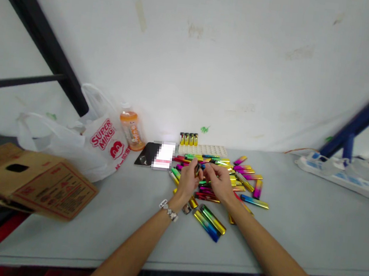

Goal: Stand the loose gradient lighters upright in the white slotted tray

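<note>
Over a heap of shiny metallic lighters [246, 179] in yellow, green, magenta, red and blue, my two hands meet. My left hand [188, 180] is closed around a small dark-topped piece that looks like a lighter [197, 169], mostly covered by the fingers. The fingers of my right hand [218, 179] are pinched together against it, by a small blue part [203, 166]; whether that belongs to the same piece is hidden. Nearer the front edge, a green-yellow lighter [213, 220] and a yellow-blue lighter [206, 226] lie side by side.
Behind the heap, several yellow lighters [188, 139] stand upright at the left end of a white holed rack [208, 150]. To the left are a dark phone-like slab [146, 153], an orange drink bottle [133, 128], a white plastic bag [94, 150] and a cardboard box [54, 188]. A power strip [338, 176] lies right.
</note>
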Action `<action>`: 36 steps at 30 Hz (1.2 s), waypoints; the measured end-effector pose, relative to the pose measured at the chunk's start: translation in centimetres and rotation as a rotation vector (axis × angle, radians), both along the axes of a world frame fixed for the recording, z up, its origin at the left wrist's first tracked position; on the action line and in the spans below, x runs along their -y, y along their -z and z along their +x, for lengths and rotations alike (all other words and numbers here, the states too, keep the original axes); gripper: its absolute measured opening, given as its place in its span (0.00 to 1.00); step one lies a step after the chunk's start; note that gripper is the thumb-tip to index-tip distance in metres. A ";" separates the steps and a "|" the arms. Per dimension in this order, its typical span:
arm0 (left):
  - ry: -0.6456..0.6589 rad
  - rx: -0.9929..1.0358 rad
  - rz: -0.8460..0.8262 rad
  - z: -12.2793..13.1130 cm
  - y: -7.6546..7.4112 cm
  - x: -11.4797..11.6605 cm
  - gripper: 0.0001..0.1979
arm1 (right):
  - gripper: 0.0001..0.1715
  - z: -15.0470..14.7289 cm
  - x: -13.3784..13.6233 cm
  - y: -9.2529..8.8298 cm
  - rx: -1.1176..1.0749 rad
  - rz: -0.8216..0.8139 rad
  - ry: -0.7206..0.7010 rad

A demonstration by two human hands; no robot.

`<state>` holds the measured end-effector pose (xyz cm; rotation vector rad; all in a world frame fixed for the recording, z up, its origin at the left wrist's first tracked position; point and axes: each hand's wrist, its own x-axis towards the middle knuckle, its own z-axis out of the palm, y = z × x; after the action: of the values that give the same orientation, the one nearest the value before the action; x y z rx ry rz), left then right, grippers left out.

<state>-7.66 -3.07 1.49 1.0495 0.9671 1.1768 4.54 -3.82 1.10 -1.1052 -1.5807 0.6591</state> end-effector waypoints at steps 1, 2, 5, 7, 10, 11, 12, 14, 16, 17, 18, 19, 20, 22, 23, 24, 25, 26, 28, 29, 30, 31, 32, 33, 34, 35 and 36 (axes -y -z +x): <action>-0.019 -0.026 0.014 0.1 0.0 -0.1 0.30 | 0.28 0.0 0.0 0.0 0.000 0.002 -0.004; -0.029 -0.048 0.033 0.1 0.1 -0.1 0.28 | 0.28 0.0 0.0 0.0 0.000 0.003 -0.009; -0.032 -0.082 0.070 0.0 0.3 -0.3 0.23 | 0.28 0.0 0.0 0.1 0.002 0.004 -0.021; -0.032 -0.095 0.071 -0.1 0.5 -0.3 0.21 | 0.27 0.0 0.0 0.1 -0.001 0.003 -0.028; -0.033 -0.097 0.071 -0.1 0.5 -0.2 0.22 | 0.27 0.0 0.0 0.0 -0.002 -0.002 -0.026; -0.033 -0.091 0.071 -0.1 0.4 -0.2 0.23 | 0.27 0.0 0.1 0.0 -0.001 -0.002 -0.026; -0.036 -0.081 0.066 0.0 0.3 -0.1 0.23 | 0.27 0.0 0.1 0.0 -0.001 0.001 -0.027; -0.043 -0.057 0.042 0.1 0.0 0.0 0.25 | 0.25 0.0 0.2 -0.1 -0.010 0.018 -0.025; -0.050 -0.016 0.010 0.3 -0.3 0.1 0.27 | 0.18 0.0 0.3 -0.3 -0.039 0.040 -0.015; -0.044 0.018 -0.005 0.3 -0.4 0.2 0.28 | 0.15 0.0 0.4 -0.4 -0.053 0.050 -0.011; -0.032 0.057 -0.016 0.4 -0.5 0.3 0.29 | 0.14 0.0 0.5 -0.6 -0.060 0.059 -0.011; -0.019 0.096 -0.024 0.4 -0.5 0.3 0.30 | 0.15 0.0 0.6 -0.8 -0.058 0.067 -0.014; -0.006 0.127 -0.026 0.5 -0.5 0.4 0.31 | 0.16 0.0 0.7 -0.9 -0.046 0.074 -0.021; 0.015 0.141 -0.005 0.6 -0.3 0.5 0.33 | 0.15 0.1 0.7 -1.3 -0.018 0.075 -0.039; 0.020 0.127 0.015 0.6 -0.2 0.5 0.34 | 0.14 0.2 0.7 -1.5 -0.017 0.060 -0.053; 0.026 0.110 0.035 0.6 0.0 0.5 0.35 | 0.14 0.3 0.6 -1.7 -0.028 0.032 -0.080; 0.034 0.095 0.051 0.6 0.1 0.5 0.35 | 0.14 0.5 0.5 -1.9 -0.051 -0.009 -0.121; 0.037 0.083 0.063 0.6 0.2 0.4 0.35 | 0.15 0.6 0.4 -2.1 -0.083 -0.057 -0.171; 0.016 0.051 0.084 0.5 0.5 0.2 0.36 | 0.16 1.1 -0.2 -2.7 -0.139 -0.130 -0.253; -0.014 0.029 0.096 0.4 0.6 0.0 0.36 | 0.17 1.5 -0.7 -3.1 -0.154 -0.141 -0.262; -0.051 -0.001 0.110 0.2 0.7 -0.3 0.35 | 0.17 1.8 -1.3 -3.6 -0.159 -0.135 -0.246; -0.093 -0.037 0.129 -0.1 0.8 -0.6 0.34 | 0.18 2.2 -2.0 -4.2 -0.153 -0.110 -0.207; -0.135 -0.074 0.148 -0.5 0.8 -0.9 0.33 | 0.18 2.6 -2.9 -4.7 -0.145 -0.083 -0.160; -0.167 -0.117 0.174 -0.9 0.9 -1.2 0.31 | 0.19 2.9 -4.0 -5.2 -0.133 -0.054 -0.121; -0.187 -0.163 0.211 -1.3 0.9 -1.5 0.30 | 0.20 3.3 -5.2 -5.7 -0.112 -0.020 -0.089; -0.209 -0.204 0.254 -1.8 0.9 -1.7 0.28 | 0.20 3.6 -6.4 -6.1 -0.074 0.010 -0.061; -0.223 -0.240 0.294 -2.1 0.9 -1.9 0.27 | 0.20 3.8 -7.7 -6.4 -0.025 0.048 -0.012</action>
<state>-9.80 -1.15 0.56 1.3670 1.1436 1.4298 8.30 3.85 7.48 -1.0487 -1.5749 0.6373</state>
